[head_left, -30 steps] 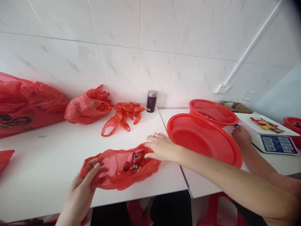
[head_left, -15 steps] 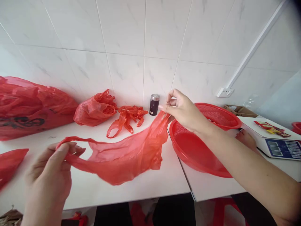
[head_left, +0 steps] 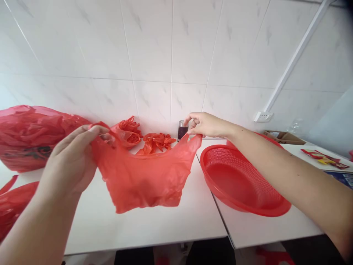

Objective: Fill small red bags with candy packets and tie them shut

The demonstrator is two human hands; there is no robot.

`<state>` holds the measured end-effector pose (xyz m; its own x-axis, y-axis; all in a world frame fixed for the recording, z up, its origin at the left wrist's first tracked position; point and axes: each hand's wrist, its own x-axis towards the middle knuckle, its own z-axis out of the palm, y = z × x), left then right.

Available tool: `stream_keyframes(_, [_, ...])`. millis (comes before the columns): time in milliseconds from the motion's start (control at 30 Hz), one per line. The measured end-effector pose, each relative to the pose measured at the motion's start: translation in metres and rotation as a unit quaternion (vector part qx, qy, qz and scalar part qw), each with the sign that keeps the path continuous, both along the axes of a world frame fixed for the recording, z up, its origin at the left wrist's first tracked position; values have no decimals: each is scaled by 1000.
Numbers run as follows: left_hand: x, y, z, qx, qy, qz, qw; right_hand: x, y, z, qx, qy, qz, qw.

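A red plastic bag (head_left: 146, 180) hangs spread out above the white table (head_left: 143, 232), held by its two handles. At the left, my left hand (head_left: 74, 158) is closed on one handle, its fingertips partly behind the plastic. My right hand (head_left: 202, 125) pinches the other handle between thumb and fingers, in front of a dark cup with a silver lid (head_left: 182, 131). The bag's lower edge hangs loose and crumpled.
Crumpled red bags (head_left: 157, 141) and a bundle (head_left: 128, 132) lie along the wall. A large stuffed red bag (head_left: 35, 129) stands at left. On the right are a red basket (head_left: 234, 184), packets (head_left: 325, 158) and a cardboard box (head_left: 286, 138).
My left hand has risen and moved right. The bag has turned from lying sideways to hanging down between both hands. The other person's hand near the scale is out of sight.
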<state>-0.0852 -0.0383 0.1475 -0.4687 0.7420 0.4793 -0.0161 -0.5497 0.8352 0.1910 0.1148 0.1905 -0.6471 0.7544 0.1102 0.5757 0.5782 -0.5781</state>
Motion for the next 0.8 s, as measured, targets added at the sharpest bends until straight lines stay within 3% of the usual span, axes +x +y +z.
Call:
stream_keyframes(133, [5,7,1,-24,36,-8,999,6,9,-8,26,-29,-9,999])
stream_keyframes(233, [11,14,-6,-75,113,-104,985,-1,3,-4,27,2,4,1000])
stream_keyframes(333, [20,27,-12,-200,239,-204,928,-27,-12,1,25,38,42,998])
stream_keyframes(400, [29,38,-15,-267,312,-226,884,-52,-24,-1,21,71,100,992])
stream_keyframes(467, [38,48,-19,-295,347,-230,860,-75,-34,-8,12,133,161,978])
stream_keyframes(533, [43,55,-23,-312,336,-227,859,-91,-37,-19,23,209,185,960])
stream_keyframes(633, [42,57,-28,-330,259,-225,880,-93,-30,-41,38,250,138,958])
stream_keyframes(800, [28,54,-37,-331,162,-241,898,-72,-21,-72,-86,198,129,968])
